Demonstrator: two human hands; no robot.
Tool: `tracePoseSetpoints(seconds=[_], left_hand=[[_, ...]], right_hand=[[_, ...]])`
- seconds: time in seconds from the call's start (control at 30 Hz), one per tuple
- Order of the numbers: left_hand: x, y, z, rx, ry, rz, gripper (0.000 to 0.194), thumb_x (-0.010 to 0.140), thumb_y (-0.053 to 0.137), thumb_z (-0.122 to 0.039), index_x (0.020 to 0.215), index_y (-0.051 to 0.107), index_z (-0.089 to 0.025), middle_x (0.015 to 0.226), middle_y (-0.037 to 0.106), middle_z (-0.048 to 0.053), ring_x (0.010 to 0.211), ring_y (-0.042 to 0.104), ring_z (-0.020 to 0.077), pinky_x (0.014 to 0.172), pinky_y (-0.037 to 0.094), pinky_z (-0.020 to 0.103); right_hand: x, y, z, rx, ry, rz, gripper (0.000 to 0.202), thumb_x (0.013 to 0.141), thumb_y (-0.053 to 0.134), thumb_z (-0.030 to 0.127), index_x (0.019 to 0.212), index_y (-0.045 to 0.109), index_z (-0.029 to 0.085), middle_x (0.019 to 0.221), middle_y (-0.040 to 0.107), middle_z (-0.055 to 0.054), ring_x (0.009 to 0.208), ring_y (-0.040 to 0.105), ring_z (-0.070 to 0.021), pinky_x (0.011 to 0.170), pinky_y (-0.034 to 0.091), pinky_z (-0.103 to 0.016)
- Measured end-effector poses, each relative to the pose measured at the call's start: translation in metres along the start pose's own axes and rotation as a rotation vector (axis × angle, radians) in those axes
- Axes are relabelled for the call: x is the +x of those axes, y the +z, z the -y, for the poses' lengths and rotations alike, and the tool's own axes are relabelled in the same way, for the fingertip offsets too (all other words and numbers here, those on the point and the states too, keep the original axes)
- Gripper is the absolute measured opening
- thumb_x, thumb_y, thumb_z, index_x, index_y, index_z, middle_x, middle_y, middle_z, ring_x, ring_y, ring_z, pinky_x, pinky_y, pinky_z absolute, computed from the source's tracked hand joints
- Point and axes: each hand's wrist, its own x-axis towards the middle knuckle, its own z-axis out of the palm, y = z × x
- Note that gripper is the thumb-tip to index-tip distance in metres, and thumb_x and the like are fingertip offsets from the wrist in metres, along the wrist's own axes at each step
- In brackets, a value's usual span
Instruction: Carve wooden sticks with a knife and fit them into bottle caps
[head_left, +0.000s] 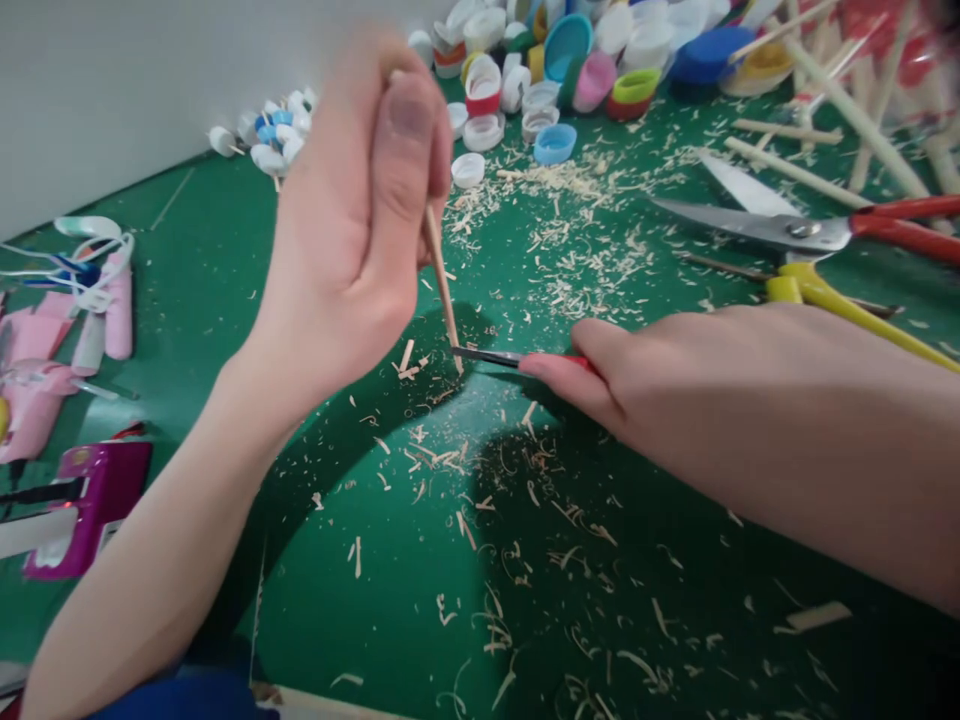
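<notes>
My left hand (pixel 367 190) is closed around the upper part of a thin wooden stick (pixel 442 275), which points down toward the green tabletop. My right hand (pixel 622 370) grips the red handle of a small knife (pixel 491 356), its dark narrow blade reaching left. The blade's tip meets the stick close to its lower end. Pale wood shavings (pixel 442 458) lie scattered below and around the stick. Most of the knife's handle is hidden inside my right fingers.
Many plastic bottle caps (pixel 555 145) are heaped at the back. Red-handled scissors (pixel 810 232) and a yellow-handled tool (pixel 847 300) lie at the right, near loose wooden sticks (pixel 795 172). On the left are a magenta device (pixel 112 490) and a pink glue gun (pixel 37 395).
</notes>
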Motion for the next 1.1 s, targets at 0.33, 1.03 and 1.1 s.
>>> tracePoseSetpoints(seconds=[0.33,1.03,1.1], left_hand=[[0.001,-0.001,-0.012,0.065,-0.067,0.03,0.032,0.106,0.015,-0.033,0.088,0.039,-0.02,0.078,0.037,-0.004,0.065,0.053,0.0004,0.069,0.046,0.022],[0.0,0.009,-0.009,-0.026,-0.024,-0.085,0.024,0.105,0.029,-0.022,0.091,0.047,-0.017,0.077,0.042,-0.005,0.059,0.046,-0.0009,0.06,0.04,0.014],[0.001,0.01,-0.008,-0.09,0.011,-0.087,0.022,0.105,0.032,-0.02,0.088,0.046,-0.02,0.073,0.044,-0.005,0.054,0.04,0.0014,0.054,0.038,0.016]], right_hand=[[0.003,-0.002,0.003,-0.073,-0.072,0.174,0.036,0.102,0.039,0.039,0.085,0.062,0.017,0.049,0.043,0.0,0.041,0.034,-0.0149,0.045,0.02,-0.029],[0.005,-0.002,0.002,-0.091,-0.075,-0.127,0.055,0.107,0.016,0.044,0.085,0.059,0.017,0.047,0.04,0.002,0.039,0.032,-0.0168,0.044,0.018,-0.03],[0.006,-0.003,0.005,-0.075,-0.072,-0.116,0.056,0.106,0.015,0.042,0.083,0.059,0.017,0.047,0.04,0.001,0.039,0.034,-0.0172,0.045,0.017,-0.03]])
